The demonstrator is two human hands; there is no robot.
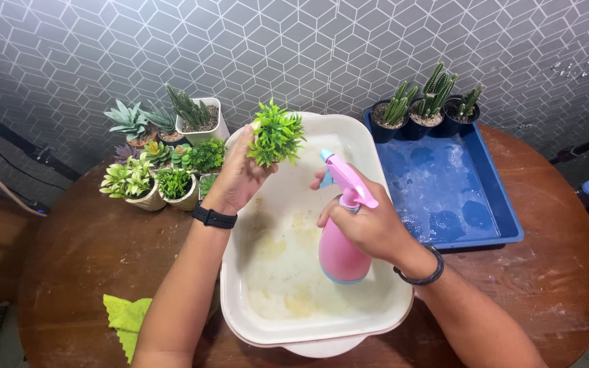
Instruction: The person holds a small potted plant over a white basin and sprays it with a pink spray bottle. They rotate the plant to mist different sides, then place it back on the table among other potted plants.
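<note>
Landmark: we take the white basin at the middle of the round table.
Left hand: our left hand is raised over the basin's left rim, fingers closed around a small leafy green plant, held upright.
Key relation: the pink spray bottle stands upright just right of the plant; its nozzle tip points left at the foliage, near but apart.
Right hand: our right hand wraps the bottle neck above the basin's centre, fingers on the trigger.
Right of basin: we see a blue tray with potted cacti.

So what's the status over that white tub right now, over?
Left hand holds small green plant above white tub. Right hand grips pink spray bottle, nozzle toward plant. Nothing between them; other potted plants off to the left.
</note>
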